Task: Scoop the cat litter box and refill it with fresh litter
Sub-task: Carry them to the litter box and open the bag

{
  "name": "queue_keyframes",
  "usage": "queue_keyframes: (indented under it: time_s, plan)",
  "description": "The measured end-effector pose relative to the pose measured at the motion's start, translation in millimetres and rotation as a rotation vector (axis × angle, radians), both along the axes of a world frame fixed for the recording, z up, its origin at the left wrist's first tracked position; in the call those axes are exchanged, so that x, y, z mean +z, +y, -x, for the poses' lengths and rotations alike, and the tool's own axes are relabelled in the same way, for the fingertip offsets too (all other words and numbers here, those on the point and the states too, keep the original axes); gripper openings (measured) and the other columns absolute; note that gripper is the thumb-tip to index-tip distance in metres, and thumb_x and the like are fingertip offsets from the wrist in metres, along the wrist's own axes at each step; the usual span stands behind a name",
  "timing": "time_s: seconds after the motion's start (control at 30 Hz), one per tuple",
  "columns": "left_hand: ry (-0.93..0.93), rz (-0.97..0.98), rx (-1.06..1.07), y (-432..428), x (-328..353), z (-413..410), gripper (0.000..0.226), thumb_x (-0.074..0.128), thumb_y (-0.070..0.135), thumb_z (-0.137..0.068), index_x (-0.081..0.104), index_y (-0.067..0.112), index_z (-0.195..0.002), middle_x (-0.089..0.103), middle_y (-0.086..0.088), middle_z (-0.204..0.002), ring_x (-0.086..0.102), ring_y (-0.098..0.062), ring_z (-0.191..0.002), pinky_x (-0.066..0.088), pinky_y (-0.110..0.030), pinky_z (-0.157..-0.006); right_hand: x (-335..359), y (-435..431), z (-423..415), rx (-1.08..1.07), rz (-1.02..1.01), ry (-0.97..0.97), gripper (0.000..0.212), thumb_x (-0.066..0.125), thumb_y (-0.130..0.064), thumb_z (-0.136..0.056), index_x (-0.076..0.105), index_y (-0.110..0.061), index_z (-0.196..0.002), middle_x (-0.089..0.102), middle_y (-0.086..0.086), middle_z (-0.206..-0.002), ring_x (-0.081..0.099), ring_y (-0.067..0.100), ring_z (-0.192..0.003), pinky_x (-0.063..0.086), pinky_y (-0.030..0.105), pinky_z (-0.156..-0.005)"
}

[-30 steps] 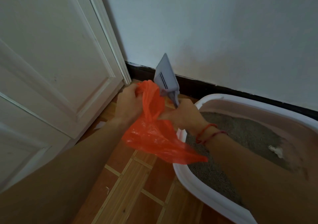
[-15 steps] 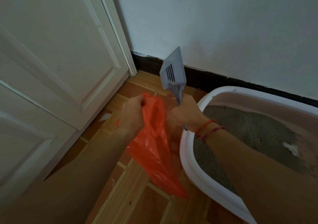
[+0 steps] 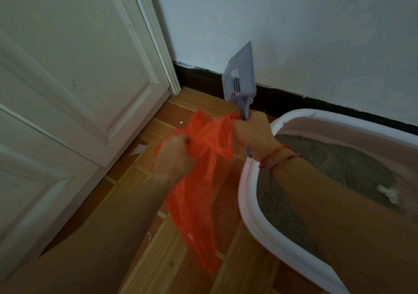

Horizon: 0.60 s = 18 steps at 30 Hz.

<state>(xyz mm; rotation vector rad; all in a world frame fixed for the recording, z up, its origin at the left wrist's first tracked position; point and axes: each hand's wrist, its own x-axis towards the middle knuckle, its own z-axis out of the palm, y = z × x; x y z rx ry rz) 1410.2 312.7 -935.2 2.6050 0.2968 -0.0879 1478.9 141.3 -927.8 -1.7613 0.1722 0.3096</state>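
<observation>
An orange plastic bag (image 3: 199,194) hangs over the wooden floor, stretched at its top between both hands. My left hand (image 3: 175,158) grips the bag's left edge. My right hand (image 3: 253,133) pinches the right edge and also holds the handle of a grey slotted litter scoop (image 3: 239,76), whose blade points up toward the wall. To the right lies the white-rimmed litter box (image 3: 248,203) with pink inner walls and grey litter (image 3: 334,165). A pale clump (image 3: 388,193) lies in the litter at the right. My right forearm crosses over the box.
A white panelled door (image 3: 74,90) stands at the left, its frame meeting the white wall (image 3: 316,33) and dark baseboard (image 3: 282,99). Small white scraps (image 3: 138,150) lie on the wooden floor (image 3: 144,180) near the door.
My hands have moved further apart, spreading the top of the orange bag. The bag now hangs longer toward the floor. The scoop stays upright in my right hand.
</observation>
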Motion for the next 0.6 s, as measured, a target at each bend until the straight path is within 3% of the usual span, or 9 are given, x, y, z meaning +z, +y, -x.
queue_keyframes:
  time_s: [0.1,0.2,0.3,0.4,0.47,0.53,0.6]
  plan:
    - [0.144,-0.023,0.068,15,-3,4,0.013,0.056,0.000,-0.089,0.062,0.012,-0.091,0.064,-0.004,-0.087,0.065,-0.018,-0.078,0.054,-0.029,-0.067,0,-12,-12,-0.124,-0.013,-0.019,0.023,0.062,-0.010,-0.082,0.052,-0.017,-0.062,0.049,0.000,-0.058,0.048,0.013,-0.055,0.041,0.028,-0.054]
    - [0.121,0.041,0.122,23,3,1,0.017,0.052,-0.002,-0.092,0.063,0.009,-0.098,0.064,-0.004,-0.086,0.065,-0.018,-0.076,0.056,-0.033,-0.070,1,-18,-16,-0.217,0.030,-0.041,0.021,0.060,-0.007,-0.083,0.052,-0.015,-0.064,0.047,0.001,-0.058,0.047,0.014,-0.056,0.041,0.028,-0.056]
    - [0.068,0.154,0.189,17,17,-7,0.024,0.045,-0.008,-0.090,0.062,0.009,-0.091,0.066,-0.009,-0.086,0.067,-0.022,-0.075,0.057,-0.037,-0.067,-1,-12,-10,-0.186,0.006,-0.105,0.017,0.055,-0.002,-0.081,0.050,-0.016,-0.073,0.048,-0.001,-0.063,0.045,0.011,-0.054,0.040,0.026,-0.053]
    - [0.017,0.241,0.242,11,27,-17,0.029,0.040,-0.007,-0.090,0.063,0.010,-0.093,0.066,-0.010,-0.088,0.067,-0.023,-0.073,0.056,-0.035,-0.059,-6,-5,6,-0.084,0.032,-0.081,0.011,0.065,-0.016,-0.083,0.056,-0.014,-0.089,0.058,-0.001,-0.075,0.056,0.011,-0.062,0.047,0.027,-0.058]
    - [-0.014,0.304,0.279,8,34,-21,0.028,0.040,-0.006,-0.089,0.064,0.009,-0.093,0.065,-0.010,-0.087,0.066,-0.024,-0.071,0.056,-0.035,-0.057,-10,-1,16,0.007,-0.028,0.004,0.041,0.081,-0.036,-0.071,0.062,-0.016,-0.101,0.068,-0.004,-0.088,0.067,0.011,-0.075,0.056,0.029,-0.066]
    - [-0.036,0.342,0.282,6,39,-22,0.023,0.042,0.000,-0.089,0.065,0.006,-0.088,0.064,-0.010,-0.079,0.064,-0.026,-0.067,0.056,-0.037,-0.060,-13,8,21,0.063,-0.071,0.055,0.042,0.086,-0.037,-0.065,0.066,-0.017,-0.097,0.072,-0.003,-0.089,0.071,0.013,-0.078,0.059,0.030,-0.068]
    - [-0.041,0.350,0.256,4,44,-20,0.019,0.053,0.014,-0.090,0.067,0.002,-0.092,0.066,-0.014,-0.076,0.064,-0.032,-0.065,0.056,-0.040,-0.061,-16,16,19,0.083,0.063,0.015,0.024,0.083,-0.022,-0.069,0.064,-0.009,-0.078,0.068,0.002,-0.073,0.067,0.018,-0.066,0.056,0.029,-0.059]
